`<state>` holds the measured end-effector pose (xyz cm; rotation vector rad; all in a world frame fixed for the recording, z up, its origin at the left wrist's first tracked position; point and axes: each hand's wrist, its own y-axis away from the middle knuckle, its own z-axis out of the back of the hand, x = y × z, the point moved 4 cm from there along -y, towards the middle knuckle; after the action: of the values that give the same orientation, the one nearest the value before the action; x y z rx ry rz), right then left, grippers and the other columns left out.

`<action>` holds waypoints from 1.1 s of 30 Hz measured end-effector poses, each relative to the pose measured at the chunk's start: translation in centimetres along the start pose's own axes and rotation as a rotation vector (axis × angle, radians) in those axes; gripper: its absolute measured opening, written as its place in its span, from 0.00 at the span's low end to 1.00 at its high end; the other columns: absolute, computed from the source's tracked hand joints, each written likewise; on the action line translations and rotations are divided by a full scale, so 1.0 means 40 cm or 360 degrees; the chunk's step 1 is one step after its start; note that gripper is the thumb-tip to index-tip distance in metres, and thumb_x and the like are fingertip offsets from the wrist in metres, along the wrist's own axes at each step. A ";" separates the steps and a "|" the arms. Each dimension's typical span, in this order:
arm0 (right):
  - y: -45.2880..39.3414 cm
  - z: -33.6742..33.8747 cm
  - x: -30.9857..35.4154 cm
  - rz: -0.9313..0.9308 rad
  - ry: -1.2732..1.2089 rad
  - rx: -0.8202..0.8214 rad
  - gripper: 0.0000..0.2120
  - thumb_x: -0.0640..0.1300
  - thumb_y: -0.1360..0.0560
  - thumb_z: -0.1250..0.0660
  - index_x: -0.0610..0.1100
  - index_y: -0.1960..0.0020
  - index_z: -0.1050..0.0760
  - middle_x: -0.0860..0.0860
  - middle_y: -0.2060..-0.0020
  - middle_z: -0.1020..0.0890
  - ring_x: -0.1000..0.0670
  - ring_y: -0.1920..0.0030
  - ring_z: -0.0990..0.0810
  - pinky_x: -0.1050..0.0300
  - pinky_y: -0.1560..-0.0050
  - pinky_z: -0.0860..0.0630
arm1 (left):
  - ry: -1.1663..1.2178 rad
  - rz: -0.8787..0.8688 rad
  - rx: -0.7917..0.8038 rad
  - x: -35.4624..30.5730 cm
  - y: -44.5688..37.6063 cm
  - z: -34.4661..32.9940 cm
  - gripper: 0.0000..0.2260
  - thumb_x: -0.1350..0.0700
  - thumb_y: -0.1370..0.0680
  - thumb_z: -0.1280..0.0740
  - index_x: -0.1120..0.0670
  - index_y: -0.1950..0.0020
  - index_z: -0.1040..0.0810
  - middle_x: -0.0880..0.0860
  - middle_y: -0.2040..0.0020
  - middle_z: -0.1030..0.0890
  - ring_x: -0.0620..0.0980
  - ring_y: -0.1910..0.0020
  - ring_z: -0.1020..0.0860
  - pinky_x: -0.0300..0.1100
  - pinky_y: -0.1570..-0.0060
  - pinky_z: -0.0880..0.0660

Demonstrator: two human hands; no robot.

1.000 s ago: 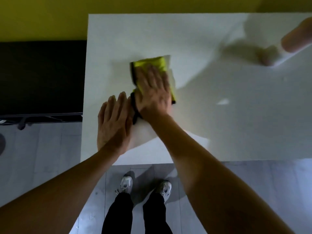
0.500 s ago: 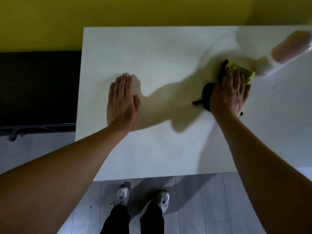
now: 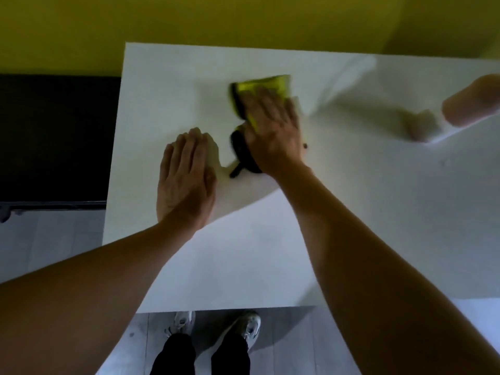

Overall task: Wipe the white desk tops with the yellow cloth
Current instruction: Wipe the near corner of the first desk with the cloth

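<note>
Pressing yellow cloth (image 3: 261, 85) onto desk top (image 3: 351, 212)

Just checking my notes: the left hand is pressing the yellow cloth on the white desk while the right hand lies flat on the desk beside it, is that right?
Not quite: the hands are swapped. In the head view the right hand presses the yellow cloth on the white desk, while the left hand lies flat on the desk beside it.

The desk top (image 3: 270, 253) is plain white; the cloth (image 3: 263, 86) is yellow with a black part; the wall (image 3: 189, 20) is mustard yellow; the floor (image 3: 54, 239) is grey.
</note>
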<state>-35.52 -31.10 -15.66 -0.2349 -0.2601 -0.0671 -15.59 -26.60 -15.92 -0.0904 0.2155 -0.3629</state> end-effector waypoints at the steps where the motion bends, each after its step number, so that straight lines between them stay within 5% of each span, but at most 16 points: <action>1: -0.005 0.015 -0.066 -0.0162 0.0025 0.0003 0.29 0.54 0.21 0.41 0.53 0.20 0.37 0.48 0.22 0.35 0.47 0.20 0.42 0.49 0.20 0.55 | 0.0005 0.0006 0.0020 -0.001 0.000 -0.001 0.29 0.52 0.17 0.48 0.58 0.16 0.42 0.57 0.16 0.41 0.58 0.17 0.43 0.52 0.17 0.50; 5: -0.030 0.092 -0.323 -0.0854 0.0132 -0.0012 0.32 0.56 0.20 0.46 0.50 0.18 0.45 0.46 0.18 0.44 0.45 0.18 0.51 0.46 0.20 0.57 | 0.0024 0.0047 0.0020 -0.005 -0.008 0.002 0.30 0.52 0.19 0.48 0.57 0.16 0.43 0.57 0.16 0.42 0.57 0.17 0.44 0.52 0.17 0.51; 9: -0.076 0.099 -0.296 -0.1220 0.0184 -0.0084 0.32 0.56 0.19 0.48 0.48 0.17 0.47 0.46 0.18 0.46 0.45 0.18 0.51 0.42 0.20 0.58 | 0.0033 0.0034 0.0006 -0.005 -0.009 0.001 0.29 0.52 0.18 0.46 0.59 0.16 0.42 0.58 0.16 0.41 0.59 0.17 0.43 0.53 0.17 0.52; 11: -0.122 0.066 -0.177 -0.1059 0.0189 -0.0096 0.33 0.54 0.22 0.45 0.48 0.18 0.43 0.44 0.19 0.41 0.43 0.19 0.47 0.43 0.20 0.55 | 0.0032 0.0024 0.0014 -0.006 -0.010 0.000 0.29 0.52 0.17 0.46 0.59 0.16 0.42 0.59 0.16 0.42 0.59 0.17 0.43 0.54 0.17 0.51; 15: -0.197 -0.042 0.168 -0.0142 0.0121 0.0143 0.31 0.57 0.23 0.47 0.52 0.20 0.38 0.48 0.21 0.36 0.47 0.20 0.43 0.47 0.20 0.56 | 0.0010 0.0030 0.0022 -0.003 -0.012 0.000 0.29 0.51 0.16 0.47 0.60 0.17 0.42 0.61 0.17 0.39 0.60 0.18 0.41 0.55 0.18 0.49; 18: -0.220 -0.072 0.251 0.0213 0.0033 0.0259 0.28 0.58 0.21 0.48 0.54 0.22 0.35 0.50 0.23 0.33 0.48 0.21 0.40 0.47 0.20 0.53 | -0.0012 0.0024 0.0028 0.002 -0.015 0.001 0.28 0.51 0.16 0.48 0.60 0.17 0.41 0.62 0.18 0.37 0.60 0.18 0.39 0.56 0.18 0.46; 20: -0.232 -0.064 0.187 0.0172 0.0027 0.0210 0.30 0.57 0.22 0.53 0.53 0.23 0.33 0.51 0.24 0.31 0.48 0.22 0.38 0.47 0.21 0.50 | 0.0018 -0.0003 0.0007 0.004 -0.013 0.002 0.28 0.51 0.16 0.48 0.61 0.17 0.40 0.62 0.18 0.37 0.61 0.19 0.39 0.58 0.19 0.45; 23: -0.258 -0.019 -0.035 -0.0278 0.0155 0.0101 0.33 0.57 0.24 0.56 0.52 0.21 0.37 0.49 0.22 0.34 0.47 0.20 0.41 0.45 0.21 0.49 | 0.0037 -0.0034 0.0007 0.007 -0.012 -0.002 0.28 0.50 0.15 0.50 0.61 0.17 0.41 0.60 0.17 0.40 0.60 0.18 0.41 0.58 0.19 0.45; 28: -0.216 0.101 -0.383 -0.1067 0.0161 0.0005 0.31 0.57 0.19 0.47 0.50 0.18 0.44 0.46 0.19 0.43 0.46 0.19 0.49 0.44 0.20 0.56 | 0.0044 0.0004 0.0020 0.004 -0.012 -0.007 0.29 0.49 0.16 0.49 0.60 0.16 0.42 0.59 0.16 0.41 0.59 0.17 0.42 0.56 0.18 0.48; 31: -0.223 0.087 -0.348 -0.1175 0.0214 0.0003 0.31 0.58 0.18 0.49 0.49 0.17 0.48 0.45 0.18 0.46 0.46 0.18 0.50 0.43 0.19 0.57 | 0.0038 0.0012 0.0005 0.000 -0.013 -0.007 0.29 0.49 0.16 0.49 0.60 0.16 0.42 0.59 0.16 0.41 0.59 0.17 0.42 0.56 0.18 0.49; 33: -0.243 0.049 -0.223 -0.0927 0.0309 0.0083 0.33 0.57 0.19 0.50 0.48 0.17 0.50 0.45 0.18 0.46 0.44 0.18 0.50 0.42 0.19 0.58 | 0.0048 0.0004 -0.0005 -0.001 -0.013 -0.007 0.29 0.50 0.16 0.48 0.60 0.17 0.42 0.60 0.17 0.41 0.59 0.17 0.42 0.55 0.18 0.49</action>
<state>-45.55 -39.76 -14.01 -0.0931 -0.1297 -0.6557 -15.87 -27.09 -16.12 -0.0880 0.2458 -0.3616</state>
